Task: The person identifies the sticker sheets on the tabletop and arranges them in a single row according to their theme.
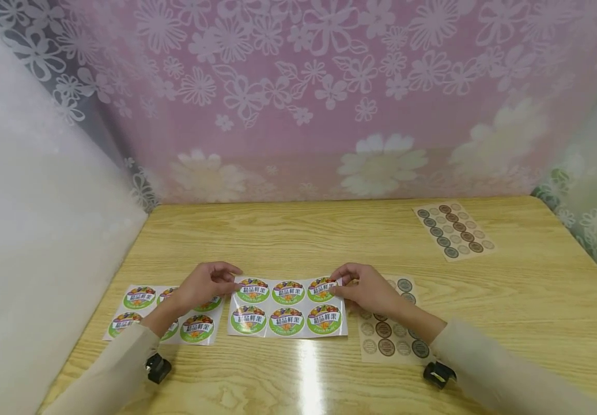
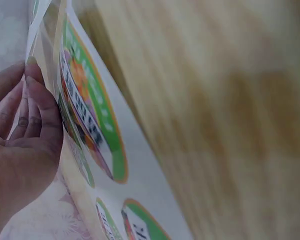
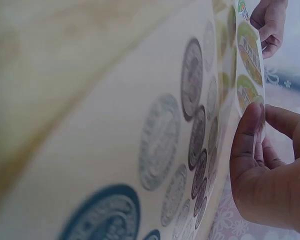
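Observation:
Between my two hands is a white sheet of glossy fruit stickers (image 1: pixel 286 307), round labels with green bottoms and fruit on top, set in two rows. My left hand (image 1: pixel 209 283) pinches its upper left corner between thumb and fingers. At the upper right corner my right hand (image 1: pixel 365 286) pinches it the same way, thumb on the printed face, as the right wrist view shows. A second fruit sticker sheet (image 1: pixel 176 338) lies on the table under my left forearm. Beneath my right forearm lies a sheet of round brown and grey stickers (image 1: pixel 376 354), partly hidden.
Another sheet of small round stickers (image 1: pixel 456 230) lies at the back right of the wooden table (image 1: pixel 288 236). Pink flowered cloth (image 1: pixel 288 115) hangs behind the table's far edge, and pale cloth (image 1: pixel 44 230) hangs along the left side.

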Available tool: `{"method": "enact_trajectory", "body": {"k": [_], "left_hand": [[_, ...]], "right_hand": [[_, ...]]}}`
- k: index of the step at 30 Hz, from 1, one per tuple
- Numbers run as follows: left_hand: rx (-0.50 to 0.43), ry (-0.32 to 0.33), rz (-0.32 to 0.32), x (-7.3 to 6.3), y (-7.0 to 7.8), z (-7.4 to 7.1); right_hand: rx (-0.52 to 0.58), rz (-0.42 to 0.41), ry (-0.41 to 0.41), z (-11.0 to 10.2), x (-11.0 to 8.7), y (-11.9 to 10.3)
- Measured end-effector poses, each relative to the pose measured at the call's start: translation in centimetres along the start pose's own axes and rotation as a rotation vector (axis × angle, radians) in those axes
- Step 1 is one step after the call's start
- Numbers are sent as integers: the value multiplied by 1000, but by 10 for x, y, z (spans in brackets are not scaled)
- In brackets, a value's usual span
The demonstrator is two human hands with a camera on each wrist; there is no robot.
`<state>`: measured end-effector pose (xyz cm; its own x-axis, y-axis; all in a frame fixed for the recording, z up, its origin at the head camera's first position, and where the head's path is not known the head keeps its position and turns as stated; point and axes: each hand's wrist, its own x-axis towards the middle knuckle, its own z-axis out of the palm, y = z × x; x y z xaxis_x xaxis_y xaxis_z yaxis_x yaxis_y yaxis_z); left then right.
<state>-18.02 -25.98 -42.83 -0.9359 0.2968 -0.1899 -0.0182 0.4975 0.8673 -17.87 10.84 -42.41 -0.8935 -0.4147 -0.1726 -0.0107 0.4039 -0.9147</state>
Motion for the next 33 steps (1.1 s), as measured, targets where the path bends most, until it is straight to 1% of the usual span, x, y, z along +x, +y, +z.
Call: {"method": "enact_trajectory", "body": {"k": [2, 4, 8, 13, 16, 18, 22, 26, 28, 30, 33], "left_hand": [[41, -3, 10, -3, 0, 2], [71, -6, 33, -4, 0, 3], [78, -22, 64, -6, 4, 4], [98, -42, 51, -13, 5, 3], [132, -49, 52, -18, 4, 3], [156, -44, 58, -21, 4, 4], [235, -7, 85, -25, 6, 5], [274, 17, 112, -26, 8, 4], [282, 19, 123, -27, 9, 4], [291, 20, 120, -26, 9, 4], [312, 20, 107, -26, 8, 4]], "right_hand": [[-15, -7, -17, 2, -2, 0], [-28, -13, -28, 3, -5, 0], [-48, -11, -30, 5, -10, -1], [-37, -11, -54, 8, -15, -1], [-17, -20, -75, 10, -17, -2], [-3, -24, -89, 10, -19, -3], [9, -40, -118, 11, -20, -5], [1, -46, -130, 13, -20, -5], [-10, -48, -130, 13, -20, -5], [-29, -52, -126, 14, -20, -4], [-88, -58, -111, 15, -18, -3]]}}
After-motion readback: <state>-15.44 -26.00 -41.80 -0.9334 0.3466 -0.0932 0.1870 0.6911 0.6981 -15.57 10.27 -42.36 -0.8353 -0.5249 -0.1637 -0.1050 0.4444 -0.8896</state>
